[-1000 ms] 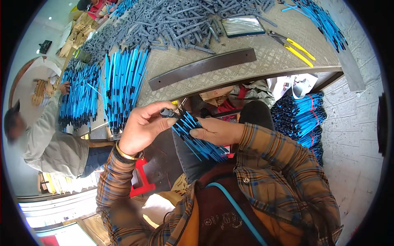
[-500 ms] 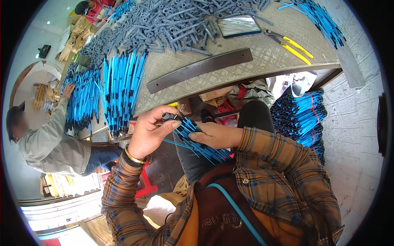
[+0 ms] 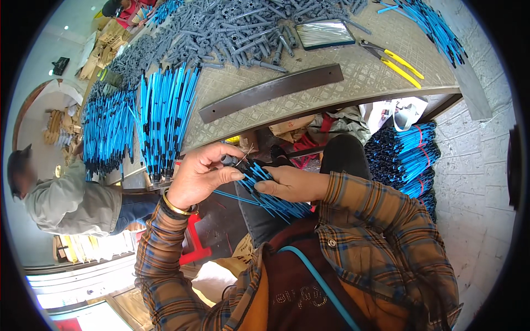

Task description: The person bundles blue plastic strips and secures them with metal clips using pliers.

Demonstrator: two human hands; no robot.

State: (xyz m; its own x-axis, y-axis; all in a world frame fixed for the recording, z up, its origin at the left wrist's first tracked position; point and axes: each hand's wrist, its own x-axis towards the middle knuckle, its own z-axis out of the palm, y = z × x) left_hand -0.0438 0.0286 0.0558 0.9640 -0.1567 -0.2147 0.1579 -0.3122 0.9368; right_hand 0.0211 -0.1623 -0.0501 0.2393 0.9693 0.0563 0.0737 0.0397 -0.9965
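Observation:
Between the thumb and fingers of my left hand (image 3: 197, 175) is a grey plastic fitting (image 3: 227, 160), shaped like a short tube. My right hand (image 3: 293, 183) is closed around a bundle of thin blue rods (image 3: 279, 206) with black ends, over my lap. The rods' black ends point toward the left hand, close to the fitting. A few thin, wire-like strands (image 3: 247, 153) stick up there; whether they belong to the rods or the fitting I cannot tell. One or two rods slant out to the left, below the left hand.
On the worktable (image 3: 298, 102) lie a dark metal bar (image 3: 270, 92), yellow-handled pliers (image 3: 398, 65), a tray of clear strips (image 3: 324, 34) and a heap of grey fittings (image 3: 237, 33). Blue rods (image 3: 165, 118) stand at the left, beside a co-worker (image 3: 69, 193). Tied bundles (image 3: 406, 157) are stacked at right.
My hands stay almost in place, the left fingers shifting slightly at the fitting; the thin strands now show more. The co-worker's hand has drawn back from the top of the blue rods.

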